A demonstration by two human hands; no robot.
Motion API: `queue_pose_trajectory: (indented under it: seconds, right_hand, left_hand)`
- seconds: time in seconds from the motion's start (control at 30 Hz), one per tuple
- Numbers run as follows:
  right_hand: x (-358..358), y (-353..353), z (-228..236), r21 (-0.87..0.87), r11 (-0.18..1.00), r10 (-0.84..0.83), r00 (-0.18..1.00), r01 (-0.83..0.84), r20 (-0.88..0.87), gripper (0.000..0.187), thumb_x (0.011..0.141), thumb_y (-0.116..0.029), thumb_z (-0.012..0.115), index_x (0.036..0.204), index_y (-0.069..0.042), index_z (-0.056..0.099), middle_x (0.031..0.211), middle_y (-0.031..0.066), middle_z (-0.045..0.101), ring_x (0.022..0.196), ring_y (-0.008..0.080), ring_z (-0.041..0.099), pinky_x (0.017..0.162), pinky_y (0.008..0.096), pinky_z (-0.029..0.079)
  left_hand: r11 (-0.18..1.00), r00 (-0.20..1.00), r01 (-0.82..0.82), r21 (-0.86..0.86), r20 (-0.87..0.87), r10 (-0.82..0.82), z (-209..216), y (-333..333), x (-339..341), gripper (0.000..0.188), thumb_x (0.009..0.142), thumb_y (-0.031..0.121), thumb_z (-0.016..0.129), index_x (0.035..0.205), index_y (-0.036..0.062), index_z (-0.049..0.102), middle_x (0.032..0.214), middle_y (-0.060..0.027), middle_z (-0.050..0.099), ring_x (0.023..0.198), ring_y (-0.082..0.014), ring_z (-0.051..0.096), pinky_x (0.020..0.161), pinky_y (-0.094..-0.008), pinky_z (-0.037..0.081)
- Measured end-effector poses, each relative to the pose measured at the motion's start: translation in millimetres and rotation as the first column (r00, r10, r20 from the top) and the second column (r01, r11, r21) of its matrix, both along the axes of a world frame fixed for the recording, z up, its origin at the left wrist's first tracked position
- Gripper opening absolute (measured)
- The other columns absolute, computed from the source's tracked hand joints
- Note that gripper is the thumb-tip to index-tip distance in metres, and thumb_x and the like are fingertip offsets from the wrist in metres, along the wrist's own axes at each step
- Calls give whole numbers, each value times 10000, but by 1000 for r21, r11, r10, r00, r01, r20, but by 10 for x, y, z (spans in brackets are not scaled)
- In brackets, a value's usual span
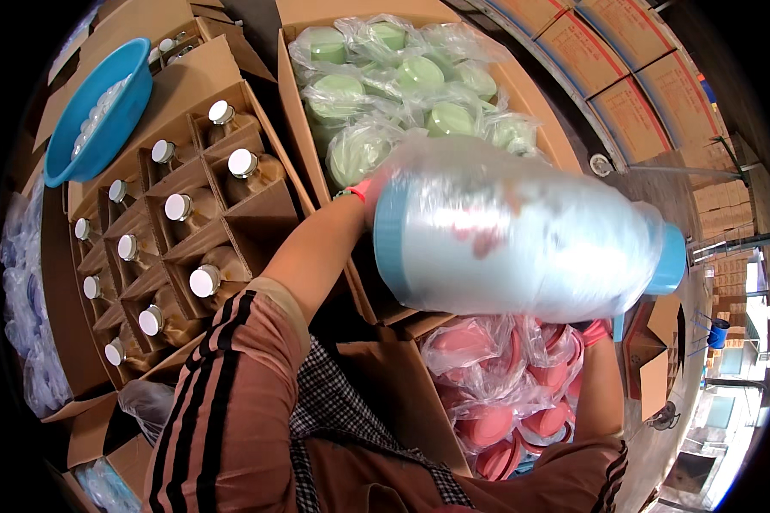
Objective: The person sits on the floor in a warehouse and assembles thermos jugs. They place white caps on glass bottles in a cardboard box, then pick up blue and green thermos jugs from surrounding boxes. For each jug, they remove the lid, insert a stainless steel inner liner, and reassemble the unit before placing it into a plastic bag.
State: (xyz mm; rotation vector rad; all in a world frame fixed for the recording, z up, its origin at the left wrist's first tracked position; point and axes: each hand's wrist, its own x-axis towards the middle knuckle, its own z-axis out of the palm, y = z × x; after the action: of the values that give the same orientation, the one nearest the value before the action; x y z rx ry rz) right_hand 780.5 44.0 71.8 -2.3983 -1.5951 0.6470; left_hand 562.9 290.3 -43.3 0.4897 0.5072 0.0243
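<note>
A large thermos flask [505, 231] in clear plastic film lies sideways in front of me, held up over the cartons. Its body is pale blue with a blurred reddish print, and both ends are a stronger blue. My left hand [371, 190] grips the wider left end, its fingers mostly hidden behind the flask. Under the narrower right end, my right hand [597, 330] supports the flask from below; only part of it shows. Bagged pale green round parts [419, 77] fill the carton behind. Below the flask, bagged pink parts [488, 423] fill another carton.
On the left, a divided carton [222, 224] holds several white-capped bottles [178, 207]. A blue basin [137, 98] with small whitish pieces rests on its far-left edge. Stacked cartons [624, 94] stand at the back right, and an opened carton [654, 376] lies on the floor.
</note>
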Motion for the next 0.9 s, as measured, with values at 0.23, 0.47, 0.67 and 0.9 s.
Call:
queue_pose_trajectory:
  seconds: [0.23, 0.47, 0.67, 0.9]
  right_hand:
    - [6, 150, 500, -83, 948, 315, 943, -307, 108, 252, 812, -187, 458, 890, 13, 590, 862, 160, 594, 790, 277, 573, 707, 357, 454]
    - [-616, 1123, -320, -74, 648, 758, 633, -758, 156, 264, 809, -189, 450, 849, 17, 611, 810, 165, 615, 743, 278, 594, 670, 346, 470]
    - [-561, 1245, -1137, -3, 937, 347, 930, -350, -119, 249, 789, -209, 470, 886, -21, 603, 876, 186, 602, 831, 303, 581, 712, 381, 452]
    - [-714, 1193, -1074, -166, 976, 0, 759, -143, -651, 316, 830, -239, 473, 1055, -26, 539, 1028, 130, 578, 934, 220, 545, 814, 325, 423]
  left_hand:
    - [986, 989, 123, 111, -90, -113, -117, 299, 25, 261, 857, 238, 499, 1052, 77, 561, 1066, -57, 578, 972, -162, 541, 878, -281, 399]
    - [996, 995, 80, 29, -62, -78, -63, 494, -122, 241, 859, 261, 502, 986, 72, 582, 981, -49, 600, 877, -148, 543, 809, -270, 418]
    - [985, 995, 72, -158, -51, -81, 238, 28, -166, 262, 842, 319, 548, 857, 63, 601, 788, -41, 633, 657, -113, 532, 643, -253, 449]
    - [962, 974, 130, 241, -213, -79, 237, 6, -229, 243, 830, 299, 564, 853, 61, 609, 807, -36, 618, 670, -110, 524, 635, -255, 445]
